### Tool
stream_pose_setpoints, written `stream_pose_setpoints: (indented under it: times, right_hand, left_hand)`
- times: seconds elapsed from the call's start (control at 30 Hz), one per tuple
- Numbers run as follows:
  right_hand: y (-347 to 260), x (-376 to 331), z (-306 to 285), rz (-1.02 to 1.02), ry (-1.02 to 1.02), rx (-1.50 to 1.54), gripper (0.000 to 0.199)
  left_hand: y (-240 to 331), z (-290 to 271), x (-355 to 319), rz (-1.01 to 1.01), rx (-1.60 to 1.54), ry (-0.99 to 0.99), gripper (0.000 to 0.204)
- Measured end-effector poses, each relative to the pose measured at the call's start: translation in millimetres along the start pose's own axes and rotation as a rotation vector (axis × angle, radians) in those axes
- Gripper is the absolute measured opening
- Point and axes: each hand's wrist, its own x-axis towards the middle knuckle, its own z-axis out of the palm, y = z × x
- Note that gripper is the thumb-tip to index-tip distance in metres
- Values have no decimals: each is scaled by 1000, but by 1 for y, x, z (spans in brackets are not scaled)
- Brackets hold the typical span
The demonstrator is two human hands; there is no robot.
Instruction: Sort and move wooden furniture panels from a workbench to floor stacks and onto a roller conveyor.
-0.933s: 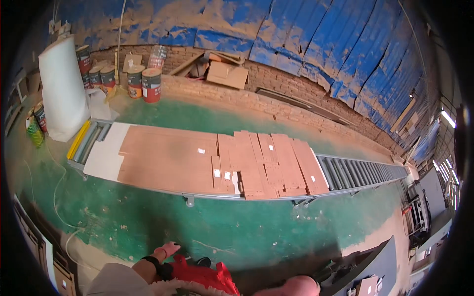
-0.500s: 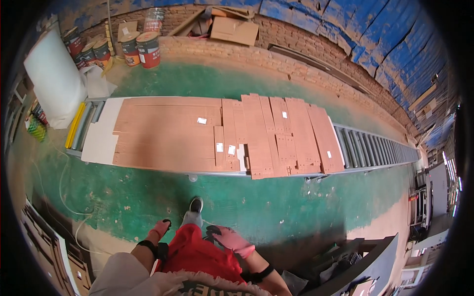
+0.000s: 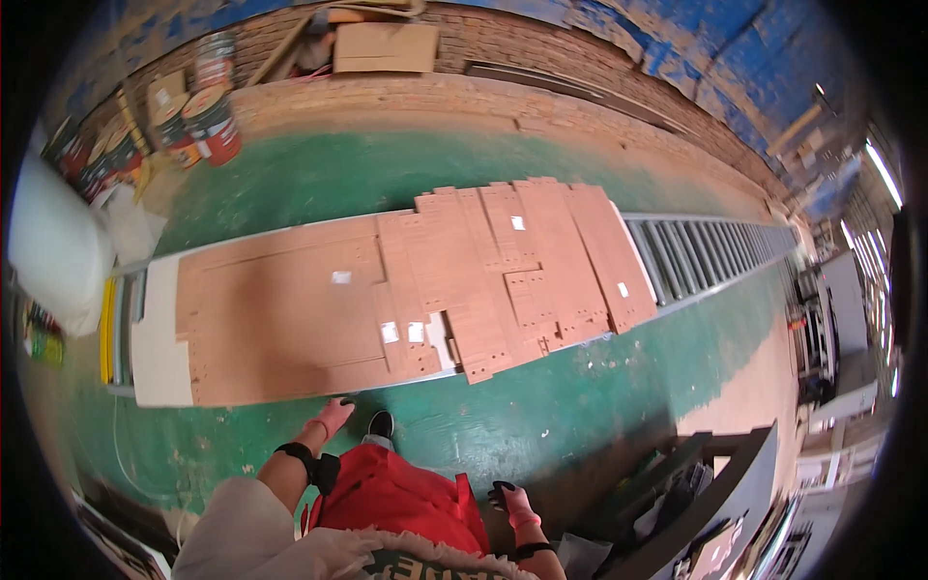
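Observation:
Both my hands wear pink gloves with dark fingertips, and neither shows anything held. My left hand [image 3: 333,416] is in front of the roller conveyor's near edge, just short of the panels in the picture; its fingers are mostly hidden behind the back of the hand. My right hand [image 3: 514,503] hangs beside my red apron [image 3: 401,493], fingers apart. Across the conveyor lie flat brown panels [image 3: 280,309] with small holes and white labels [image 3: 390,332]. Several narrower panels [image 3: 483,280] overlap on the right part. A white sheet [image 3: 159,338] shows under the left end.
Bare rollers [image 3: 715,253] run off to the far right. Paint drums [image 3: 211,126] and a white wrapped roll [image 3: 53,251] stand at the left. A cardboard box [image 3: 385,48] rests by the brick wall. A dark grey rack [image 3: 715,493] stands at my lower right.
The conveyor has come nearer and shifted left in view. My left hand has swung forward toward it. My right hand has moved from in front of the apron out to its right side.

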Motion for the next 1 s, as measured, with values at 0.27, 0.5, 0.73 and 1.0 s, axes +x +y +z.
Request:
stream_pose_setpoints:
  times: [0.27, 0.5, 0.73, 1.0]
  right_hand:
    - [124, -1, -60, 40, 347, -69, 28]
    - [162, 25, -142, 65, 297, -196, 33]
    - [-1, 88, -292, -49, 392, -203, 43]
    - [-166, 172, -411, -145, 410, -117, 18]
  left_hand:
    - [117, 16, 47, -79, 276, -164, 35]
    - [140, 127, 56, -36, 330, -111, 38]
    - [217, 266, 50, -42, 279, -294, 33]
    - [373, 388, 61, 154, 127, -391, 36]
